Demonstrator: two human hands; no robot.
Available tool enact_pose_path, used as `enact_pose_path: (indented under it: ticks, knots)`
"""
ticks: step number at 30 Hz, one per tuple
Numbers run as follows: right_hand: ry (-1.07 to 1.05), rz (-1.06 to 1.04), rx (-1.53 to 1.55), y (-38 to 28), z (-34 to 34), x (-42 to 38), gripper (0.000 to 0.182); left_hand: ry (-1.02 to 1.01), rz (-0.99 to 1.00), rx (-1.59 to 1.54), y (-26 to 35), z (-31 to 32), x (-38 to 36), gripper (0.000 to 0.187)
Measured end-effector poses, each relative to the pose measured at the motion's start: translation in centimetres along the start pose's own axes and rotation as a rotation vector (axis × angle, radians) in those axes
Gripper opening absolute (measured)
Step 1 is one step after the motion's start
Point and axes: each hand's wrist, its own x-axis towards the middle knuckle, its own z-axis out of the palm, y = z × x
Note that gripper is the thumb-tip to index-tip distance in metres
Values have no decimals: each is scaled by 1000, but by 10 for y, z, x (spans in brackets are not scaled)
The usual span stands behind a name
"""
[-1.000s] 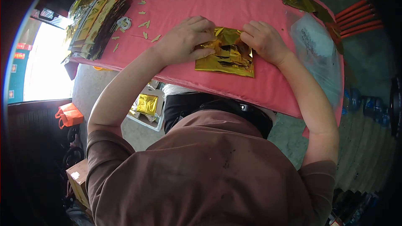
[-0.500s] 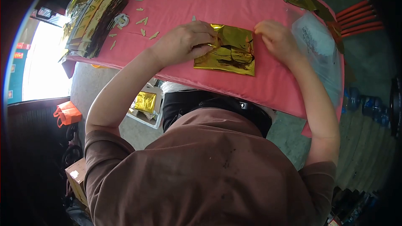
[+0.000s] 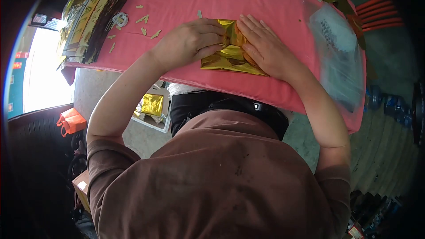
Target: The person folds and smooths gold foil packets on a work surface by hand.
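Observation:
A folded gold foil packet [image 3: 230,57], shiny and creased, lies on the pink-covered table. Its left edge is between the curled fingers and thumb of my left hand [image 3: 199,40]. Flat across the packet's right side rests my right hand [image 3: 268,51], fingers stretched out and pointing away from me. That hand covers the right edge of the foil.
Stacked printed packets [image 3: 90,22] stand on the table's left, beside a white coil [image 3: 119,19] and several small pale pieces [image 3: 142,19]. A clear plastic bag [image 3: 338,40] lies at the right. Below the table's edge, a white bin [image 3: 164,124] holds a gold packet [image 3: 152,105].
My right hand has moved left from beside the packet and flattened onto its right side. My left hand keeps its hold on the left edge. The view has shifted slightly.

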Motion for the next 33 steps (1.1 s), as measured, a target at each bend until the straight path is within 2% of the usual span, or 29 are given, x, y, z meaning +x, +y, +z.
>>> enact_pose_path:
  ticks: [2,5,7,8,10,15,17,18,20,21,23,29,32,33]
  knots:
    - [-26,-7,-193,-2,1,-3,52,-10,-4,6,2,-3,-1,16]
    - [-54,-21,-259,-2,-3,-5,53,-54,-45,-26,9,-8,-4,21]
    - [-51,-20,-266,0,-1,-6,53,-168,-158,-44,19,-12,-8,34]
    - [-44,-21,-275,0,0,-6,53,-172,-163,-43,22,-12,-10,34]
    - [-52,-22,-266,0,-1,-4,53,-220,-176,-17,26,-10,-15,46]
    - [-51,-38,-212,5,-5,-4,53,-207,-203,27,31,-8,-19,47]
    - [-113,26,50,10,-11,0,51,-206,-212,29,30,-8,-20,48]
    - [-110,14,46,10,-12,3,51,-203,-202,37,30,-7,-21,48]
    - [-97,167,77,-1,-18,9,50,-202,-192,43,30,-5,-22,47]
    - [-97,167,77,-7,-15,11,50,-196,-192,44,30,-5,-22,47]
    - [-60,51,-126,-19,-8,14,51,-189,-195,45,31,-4,-21,47]
    - [-22,13,-228,-19,5,10,56,-178,-221,-47,29,-7,-21,45]
    - [-31,9,-227,-18,5,10,57,-144,-177,-158,25,-17,-22,37]
    - [-35,2,-226,-18,6,10,57,-100,-272,-327,24,-22,-24,33]
